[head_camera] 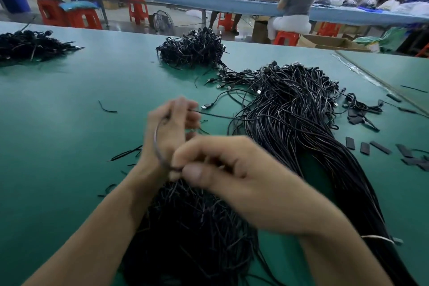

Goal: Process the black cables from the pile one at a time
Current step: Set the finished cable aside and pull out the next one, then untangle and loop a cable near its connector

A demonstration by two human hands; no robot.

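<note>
My left hand is raised over the green table and grips one black cable. The cable curves down in a loop to my right hand, which pinches it between thumb and fingers. Another part of the same cable runs right from my left hand toward the big pile of long black cables. Both hands are blurred by motion. Below my hands lies a dark heap of short black pieces.
A bundle of coiled cables lies at the table's far middle, another heap at the far left. Flat black strips are scattered at the right. A person sits on a red stool beyond the table.
</note>
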